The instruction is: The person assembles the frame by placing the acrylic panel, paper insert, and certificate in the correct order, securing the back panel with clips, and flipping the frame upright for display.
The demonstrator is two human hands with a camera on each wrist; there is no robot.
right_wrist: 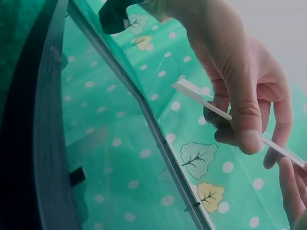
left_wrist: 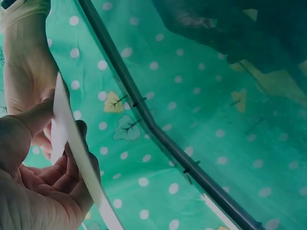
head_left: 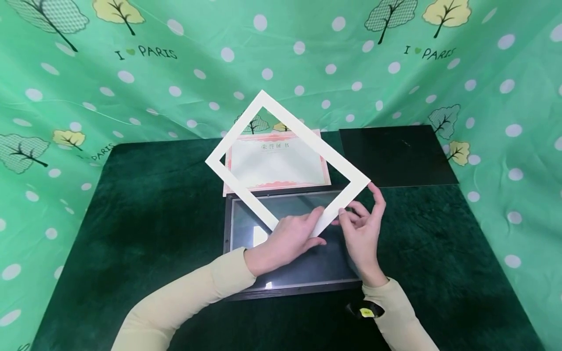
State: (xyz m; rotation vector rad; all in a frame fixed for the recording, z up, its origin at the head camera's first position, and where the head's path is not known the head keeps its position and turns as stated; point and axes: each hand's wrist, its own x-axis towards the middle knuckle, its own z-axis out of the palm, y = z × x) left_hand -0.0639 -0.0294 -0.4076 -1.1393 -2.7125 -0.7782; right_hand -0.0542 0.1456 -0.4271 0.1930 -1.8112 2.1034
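- Cream sleeves (head_left: 189, 292) reach in from the near side of the worktop (head_left: 162, 219); a black-banded device (head_left: 366, 311) sits by the right wrist.
- Dark and rectangular, a frame (head_left: 298, 291) lies about midway between the worktop's left and right edges, with a clear, reflecting pane (head_left: 307, 268) inside it.
- Over the pane, the left hand (head_left: 287, 239) grips a white border (head_left: 307, 136) near its lowest corner; the left wrist view shows thumb and fingers on opposite faces.
- The right hand (head_left: 362, 234) pinches the same border by its right corner, fingertips on the edges, in what looks like a lighter hold.
- The border is held up off the worktop and turned like a diamond, out of line with the frame's sides.
- The step in hand seems to be turning or aligning the border, with setting down not yet done. Laying it on the frame would call for squaring its sides first, then lowering it level with both hands.
- Just beyond the frame, a pink-edged certificate (head_left: 276, 168) reaches the worktop's far edge; whether it touches the frame is unclear.
- Right of that, a black sheet (head_left: 397, 156) occupies the far right corner.
- Behind everything hangs a green dotted curtain (head_left: 197, 29).
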